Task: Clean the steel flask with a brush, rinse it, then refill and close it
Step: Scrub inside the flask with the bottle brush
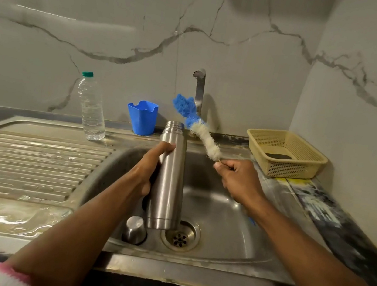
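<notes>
Flask (169,176), stiff and probably slippery, is gripped mid-body by the left hand (154,169); brush (204,136) is pinched by the right hand (236,177).

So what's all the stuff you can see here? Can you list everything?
steel flask: one, silver, open, upright over the sink, held
bottle brush: one, white and blue bristles, right of the flask's mouth
steel cap: one, silver, in the sink by the drain
tap: one, silver, behind the sink
water bottle: one, clear, green lid, on the drainboard
cup: one, blue, behind the sink
basket: one, cream, right counter
left hand: grips the flask
right hand: grips the brush handle
</notes>
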